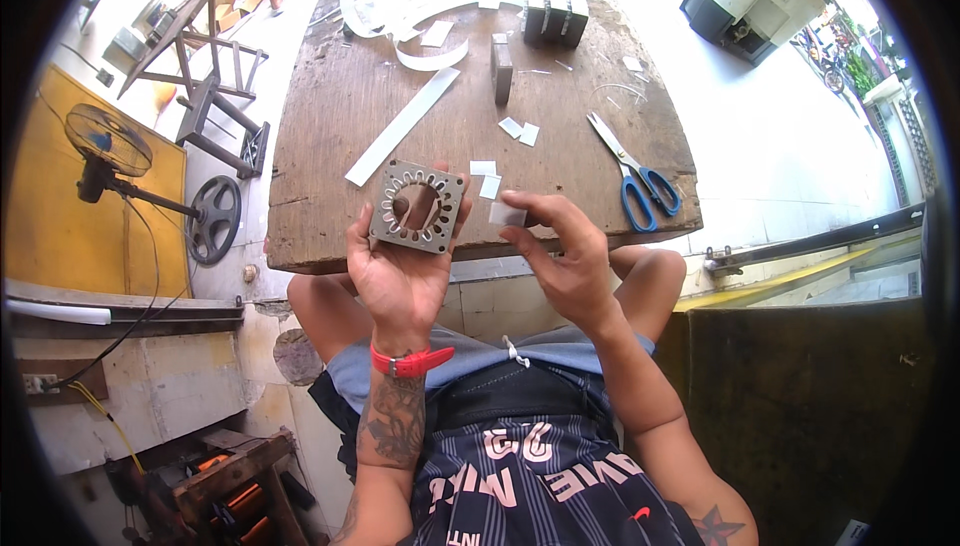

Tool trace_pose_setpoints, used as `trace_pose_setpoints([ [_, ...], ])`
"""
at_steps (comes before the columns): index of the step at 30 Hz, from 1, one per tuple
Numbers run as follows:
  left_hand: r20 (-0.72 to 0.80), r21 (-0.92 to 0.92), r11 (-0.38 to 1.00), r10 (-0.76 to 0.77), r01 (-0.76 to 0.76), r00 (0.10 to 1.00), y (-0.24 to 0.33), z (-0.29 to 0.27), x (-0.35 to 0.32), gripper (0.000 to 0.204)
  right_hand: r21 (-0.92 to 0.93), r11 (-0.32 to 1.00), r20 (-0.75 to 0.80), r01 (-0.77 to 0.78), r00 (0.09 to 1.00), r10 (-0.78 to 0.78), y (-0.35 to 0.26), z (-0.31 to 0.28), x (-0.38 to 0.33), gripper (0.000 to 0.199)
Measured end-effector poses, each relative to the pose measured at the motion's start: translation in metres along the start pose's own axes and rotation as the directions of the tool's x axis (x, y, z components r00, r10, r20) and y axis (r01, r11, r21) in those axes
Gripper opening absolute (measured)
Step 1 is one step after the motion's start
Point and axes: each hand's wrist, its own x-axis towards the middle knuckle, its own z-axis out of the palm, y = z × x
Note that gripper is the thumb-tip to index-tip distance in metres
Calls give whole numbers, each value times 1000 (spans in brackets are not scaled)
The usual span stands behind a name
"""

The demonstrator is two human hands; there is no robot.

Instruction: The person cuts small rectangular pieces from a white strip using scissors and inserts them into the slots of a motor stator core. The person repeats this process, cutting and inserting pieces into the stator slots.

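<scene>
My left hand [405, 291] holds a square metal stator core [388, 224] above the table's near edge, its round slotted opening facing up. Pale edges show in several of its slots, like paper liners. Just right of the core, my right hand [570, 246] pinches a small white paper piece [507, 215] between thumb and fingers, apart from the core. Beyond the hands lie small cut paper pieces: one pair near the core, including a white piece [483, 168], and another pair farther back, including a white piece [528, 134].
Blue-handled scissors [640, 186] lie at right on the wooden table [310, 166]. A long white strip [405, 126] lies at left. Farther back are a flat block [501, 71] on edge, a dark stack of blocks [555, 16] and curled white strips [430, 6]. A fan [110, 141] stands left.
</scene>
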Motion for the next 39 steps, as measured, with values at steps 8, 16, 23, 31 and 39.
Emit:
trace_pose_setpoints([
  [8,-94,222,975,29,-7,995,-5,9,-23,59,-367,833,115,414,909,-401,-8,7,17,32],
  [16,-30,313,949,47,-35,998,-10,13,-32,54,-369,832,193,414,910,-367,-9,10,11,35],
  [23,-55,319,947,61,-40,997,-10,14,-33,54,-383,844,207,376,925,-319,-11,3,5,45],
  [31,-64,257,966,44,-27,997,-10,9,-34,59,-57,976,-92,212,972,-217,2,31,-12,46],
  [39,-147,-43,999,-3,-3,989,-7,-6,-29,61,-490,868,-5,77,996,-92,26,18,10,25],
])
